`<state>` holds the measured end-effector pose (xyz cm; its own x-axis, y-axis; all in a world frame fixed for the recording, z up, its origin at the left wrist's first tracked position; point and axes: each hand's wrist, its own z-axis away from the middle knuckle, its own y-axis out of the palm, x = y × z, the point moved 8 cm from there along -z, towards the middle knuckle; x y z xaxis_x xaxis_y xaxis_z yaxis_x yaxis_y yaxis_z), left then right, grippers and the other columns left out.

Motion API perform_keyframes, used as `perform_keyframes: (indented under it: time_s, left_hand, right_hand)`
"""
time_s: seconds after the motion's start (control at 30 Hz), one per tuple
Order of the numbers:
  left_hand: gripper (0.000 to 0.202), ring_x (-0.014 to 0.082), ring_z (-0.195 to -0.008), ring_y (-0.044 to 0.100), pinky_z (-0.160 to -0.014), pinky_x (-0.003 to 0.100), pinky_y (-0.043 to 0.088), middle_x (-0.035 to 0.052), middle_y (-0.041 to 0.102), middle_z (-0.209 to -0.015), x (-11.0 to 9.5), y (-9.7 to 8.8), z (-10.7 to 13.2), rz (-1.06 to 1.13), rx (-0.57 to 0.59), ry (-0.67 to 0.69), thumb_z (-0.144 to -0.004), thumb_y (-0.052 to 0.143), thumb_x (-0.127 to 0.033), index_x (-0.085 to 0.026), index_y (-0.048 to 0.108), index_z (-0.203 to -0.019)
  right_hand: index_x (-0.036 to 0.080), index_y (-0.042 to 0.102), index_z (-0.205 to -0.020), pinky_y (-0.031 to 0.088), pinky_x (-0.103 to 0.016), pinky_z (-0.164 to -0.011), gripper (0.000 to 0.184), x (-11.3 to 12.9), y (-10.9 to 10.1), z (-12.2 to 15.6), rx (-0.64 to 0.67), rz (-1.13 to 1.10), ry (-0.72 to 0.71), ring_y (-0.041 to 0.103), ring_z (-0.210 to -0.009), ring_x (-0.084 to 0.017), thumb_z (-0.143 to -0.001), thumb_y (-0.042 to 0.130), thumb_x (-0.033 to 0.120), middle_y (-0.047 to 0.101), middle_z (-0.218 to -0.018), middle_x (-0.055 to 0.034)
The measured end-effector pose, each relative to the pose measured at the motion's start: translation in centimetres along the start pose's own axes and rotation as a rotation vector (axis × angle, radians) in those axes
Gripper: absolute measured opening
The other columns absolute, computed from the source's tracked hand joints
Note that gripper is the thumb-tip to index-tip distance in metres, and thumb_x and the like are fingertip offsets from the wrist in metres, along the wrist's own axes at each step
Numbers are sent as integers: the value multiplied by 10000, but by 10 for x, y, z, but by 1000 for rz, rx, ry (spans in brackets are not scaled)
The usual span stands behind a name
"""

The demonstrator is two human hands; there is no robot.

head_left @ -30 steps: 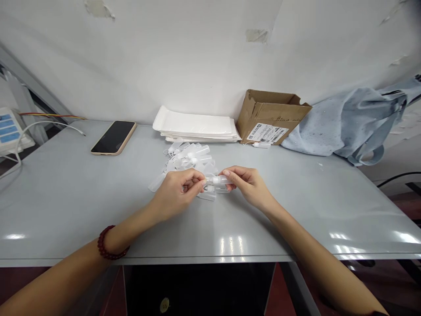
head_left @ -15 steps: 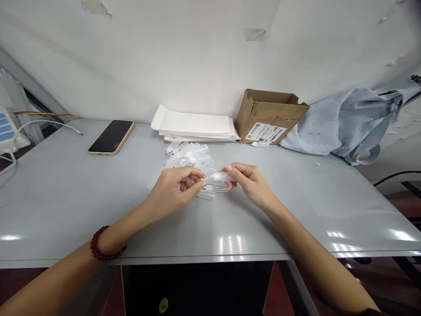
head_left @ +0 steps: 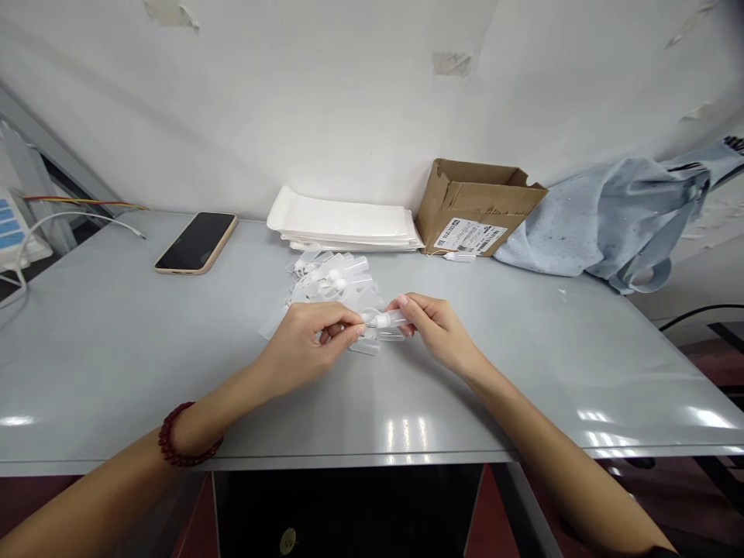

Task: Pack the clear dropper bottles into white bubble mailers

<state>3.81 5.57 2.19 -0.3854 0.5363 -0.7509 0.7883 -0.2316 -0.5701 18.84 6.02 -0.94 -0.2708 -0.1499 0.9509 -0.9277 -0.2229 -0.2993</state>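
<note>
Clear plastic, slick and small: a little bottle point(head_left: 390, 318) with a white top lies level between both hands, just above the bench point(head_left: 116, 349) and right in front of a loose pile point(head_left: 332, 277) of the same bottles. The right hand point(head_left: 437, 327) pinches the clear body between thumb and fingertips. The left hand point(head_left: 308, 341) is closed narrowly at the white end, thumb against forefinger; whether it grips the top itself or a separate small piece I cannot tell.

The risk I see is a slip. Both grips are fingertip pinches on smooth plastic, so a twist or pull a bit off line could pop the bottle or its top loose. It would drop into the pile, where one clear piece looks like any other, or roll toward the near edge of the bench.

As for writing, the cardboard box point(head_left: 480, 203) against the wall carries a white shipping label point(head_left: 470, 234) with a barcode and printed lines, too small to read. The phone point(head_left: 196, 242) lies with its screen dark and shows no brand.
</note>
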Motion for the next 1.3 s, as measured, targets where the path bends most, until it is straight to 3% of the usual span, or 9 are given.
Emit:
perform_keyframes:
  time_s: [0.63, 0.87, 1.1, 1.3]
  left_hand:
    - [137, 71, -503, 452, -510, 196, 382, -29, 614, -593, 1, 1, 1, -86, -32, 44, -827, 569, -138, -152, 657, -723]
    - [110, 79, -523, 488, -519, 195, 400, -24, 633, -615, 1, 4, -1, -63, 51, -14, -825, 594, -189, -166, 683, -766]
    - [88, 84, -527, 502, -516, 194, 403, -21, 634, -611, 2, -1, -1, -52, 27, -60, -804, 635, -219, -162, 702, -795]
    - [147, 83, -527, 482, -515, 194, 386, -23, 614, -594, 0, 0, -3, -60, 76, -74, -830, 588, -232, -164, 690, -749]
  right_hand:
    - [161, 596, -737, 325, -237, -580, 370, 0, 4, 4, -45, 108, -4, 420, -584, -94, -952, 392, 383, 429, -596, 37]
    - [160, 654, -793, 327, -253, -572, 404, 6, -2, 4, -32, 66, 3, 423, -573, -106, -944, 407, 442, 428, -585, 33]
    - [152, 651, -781, 312, -255, -565, 409, 10, -5, 3, -30, 28, -3, 416, -571, -100, -949, 410, 437, 431, -585, 32]
    - [163, 629, -743, 317, -258, -568, 399, 8, -2, 5, -24, 70, 19, 414, -578, -101, -937, 432, 451, 445, -592, 32]
